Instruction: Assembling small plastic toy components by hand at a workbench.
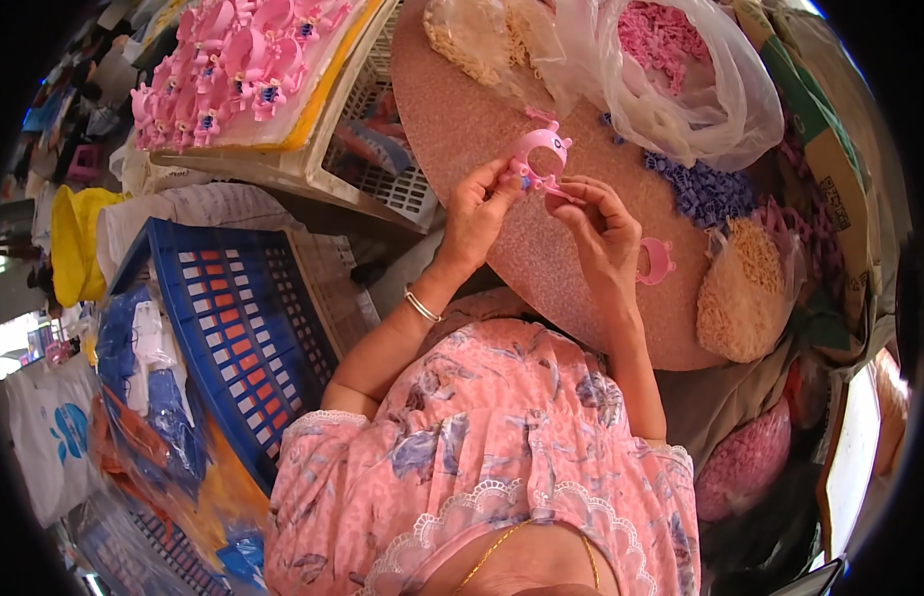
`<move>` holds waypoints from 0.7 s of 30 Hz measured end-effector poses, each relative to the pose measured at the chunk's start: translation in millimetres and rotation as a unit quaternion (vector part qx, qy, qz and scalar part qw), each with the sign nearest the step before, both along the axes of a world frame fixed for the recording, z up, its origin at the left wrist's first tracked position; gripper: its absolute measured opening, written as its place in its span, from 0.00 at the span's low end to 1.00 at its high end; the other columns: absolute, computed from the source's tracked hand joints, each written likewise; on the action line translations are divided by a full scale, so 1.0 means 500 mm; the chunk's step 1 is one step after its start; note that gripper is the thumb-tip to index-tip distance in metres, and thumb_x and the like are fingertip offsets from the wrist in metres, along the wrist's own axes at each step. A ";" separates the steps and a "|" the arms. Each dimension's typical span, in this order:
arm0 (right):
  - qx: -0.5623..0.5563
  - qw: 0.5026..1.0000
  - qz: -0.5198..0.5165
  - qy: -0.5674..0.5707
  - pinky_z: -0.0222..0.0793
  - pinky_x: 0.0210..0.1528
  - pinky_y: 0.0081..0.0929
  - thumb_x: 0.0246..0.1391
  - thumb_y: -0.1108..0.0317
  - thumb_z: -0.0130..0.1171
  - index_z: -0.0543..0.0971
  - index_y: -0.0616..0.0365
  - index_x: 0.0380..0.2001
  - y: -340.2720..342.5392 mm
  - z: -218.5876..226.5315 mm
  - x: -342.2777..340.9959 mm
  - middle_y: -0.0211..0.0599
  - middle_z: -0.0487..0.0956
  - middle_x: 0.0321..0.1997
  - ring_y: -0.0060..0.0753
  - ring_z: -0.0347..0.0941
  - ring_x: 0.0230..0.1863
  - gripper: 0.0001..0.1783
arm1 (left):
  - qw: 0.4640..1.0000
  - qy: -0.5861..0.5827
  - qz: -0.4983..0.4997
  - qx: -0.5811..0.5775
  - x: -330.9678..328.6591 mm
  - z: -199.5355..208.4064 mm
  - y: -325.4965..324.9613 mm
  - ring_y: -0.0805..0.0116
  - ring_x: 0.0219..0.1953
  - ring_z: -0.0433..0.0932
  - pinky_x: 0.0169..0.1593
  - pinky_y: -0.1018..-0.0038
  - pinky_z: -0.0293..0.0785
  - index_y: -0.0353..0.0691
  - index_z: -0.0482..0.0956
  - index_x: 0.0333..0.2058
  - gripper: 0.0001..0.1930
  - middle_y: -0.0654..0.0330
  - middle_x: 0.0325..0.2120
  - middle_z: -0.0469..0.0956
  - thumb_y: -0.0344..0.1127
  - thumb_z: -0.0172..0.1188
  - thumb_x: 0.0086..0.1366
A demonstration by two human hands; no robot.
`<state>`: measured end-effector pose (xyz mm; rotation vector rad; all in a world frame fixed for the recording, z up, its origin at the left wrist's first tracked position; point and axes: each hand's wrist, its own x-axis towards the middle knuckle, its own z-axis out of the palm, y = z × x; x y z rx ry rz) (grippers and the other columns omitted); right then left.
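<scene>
Nearest us, our left hand (479, 211) pinches a pink ring-shaped toy piece (537, 155) above the round speckled surface (462, 119), while our right hand (603, 230) pinches what seems to be its thin pink tab. Another pink ring piece (656, 261) lies just beside the right hand, near blue parts (705, 189).

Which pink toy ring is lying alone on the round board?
The pink ring piece just right of the right hand. The other single one is held up in both hands, off the round board.
</scene>
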<state>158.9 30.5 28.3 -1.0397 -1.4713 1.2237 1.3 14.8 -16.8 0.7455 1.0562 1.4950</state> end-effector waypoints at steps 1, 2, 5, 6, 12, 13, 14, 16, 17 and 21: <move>0.000 1.000 0.001 0.000 0.75 0.41 0.20 0.53 0.83 0.58 0.79 0.68 0.35 0.001 -0.002 0.007 0.41 0.77 0.47 0.25 0.77 0.40 0.06 | 0.999 -0.033 -0.019 -0.012 -0.001 0.005 -0.001 0.83 0.36 0.72 0.41 0.85 0.70 0.30 0.75 0.51 0.15 0.68 0.35 0.77 0.30 0.57 0.67; 0.047 0.998 0.003 -0.037 0.74 0.40 0.20 0.51 0.83 0.59 0.80 0.66 0.35 0.000 -0.001 0.012 0.40 0.78 0.45 0.24 0.76 0.39 0.07 | 0.999 -0.032 -0.018 -0.013 0.001 0.009 -0.002 0.83 0.36 0.72 0.41 0.85 0.70 0.30 0.75 0.51 0.15 0.68 0.35 0.77 0.30 0.57 0.67; 0.133 0.983 -0.006 -0.129 0.72 0.39 0.19 0.48 0.83 0.61 0.81 0.63 0.34 -0.011 0.019 0.013 0.37 0.80 0.39 0.24 0.77 0.38 0.09 | 0.997 -0.052 -0.061 0.018 0.011 0.023 -0.010 0.84 0.37 0.72 0.42 0.84 0.71 0.30 0.74 0.52 0.16 0.68 0.36 0.77 0.28 0.57 0.66; 0.174 0.968 -0.013 -0.181 0.71 0.38 0.20 0.47 0.83 0.62 0.82 0.62 0.34 -0.013 0.028 0.012 0.35 0.81 0.36 0.25 0.77 0.37 0.09 | 0.997 -0.028 -0.070 0.022 0.014 0.033 -0.012 0.84 0.37 0.72 0.42 0.85 0.71 0.31 0.74 0.53 0.17 0.69 0.35 0.77 0.28 0.58 0.66; 0.251 0.929 -0.039 -0.269 0.69 0.41 0.26 0.45 0.80 0.63 0.82 0.58 0.33 -0.020 0.056 0.019 0.36 0.82 0.34 0.35 0.77 0.37 0.10 | 0.994 0.047 -0.092 0.035 0.013 0.026 -0.013 0.85 0.36 0.71 0.40 0.86 0.70 0.36 0.75 0.54 0.18 0.72 0.34 0.76 0.28 0.59 0.65; 0.250 0.929 -0.039 -0.269 0.69 0.41 0.26 0.45 0.80 0.63 0.82 0.58 0.33 -0.020 0.060 0.021 0.36 0.82 0.34 0.35 0.77 0.37 0.10 | 0.993 0.052 -0.098 0.032 0.013 0.025 -0.013 0.85 0.36 0.71 0.40 0.86 0.70 0.37 0.75 0.54 0.18 0.72 0.34 0.76 0.28 0.59 0.65; 0.247 0.926 -0.025 -0.285 0.68 0.41 0.26 0.45 0.80 0.63 0.82 0.58 0.33 -0.020 0.062 0.024 0.36 0.81 0.34 0.36 0.77 0.38 0.10 | 0.993 0.052 -0.098 0.031 0.011 0.025 -0.014 0.85 0.36 0.71 0.40 0.86 0.70 0.37 0.75 0.54 0.18 0.72 0.34 0.76 0.28 0.59 0.65; 0.243 0.922 -0.011 -0.301 0.68 0.42 0.27 0.44 0.79 0.63 0.82 0.57 0.34 -0.019 0.066 0.029 0.36 0.81 0.34 0.37 0.77 0.38 0.10 | 0.991 0.079 -0.102 0.039 0.008 0.029 -0.016 0.84 0.37 0.71 0.38 0.85 0.70 0.36 0.75 0.54 0.17 0.71 0.35 0.77 0.28 0.59 0.65; 0.242 0.921 -0.003 -0.306 0.68 0.40 0.25 0.45 0.80 0.63 0.82 0.57 0.34 -0.018 0.067 0.031 0.35 0.82 0.33 0.33 0.77 0.37 0.10 | 0.991 0.079 -0.102 0.039 0.009 0.032 -0.017 0.84 0.37 0.71 0.38 0.85 0.70 0.36 0.75 0.54 0.17 0.71 0.35 0.77 0.28 0.59 0.65; 0.114 0.968 -0.054 -0.218 0.67 0.33 0.18 0.49 0.79 0.63 0.81 0.59 0.33 -0.023 0.055 0.027 0.32 0.82 0.30 0.19 0.75 0.31 0.07 | 0.978 0.171 -0.110 0.055 0.007 0.052 -0.026 0.82 0.37 0.73 0.40 0.83 0.72 0.35 0.75 0.53 0.17 0.67 0.36 0.79 0.29 0.58 0.66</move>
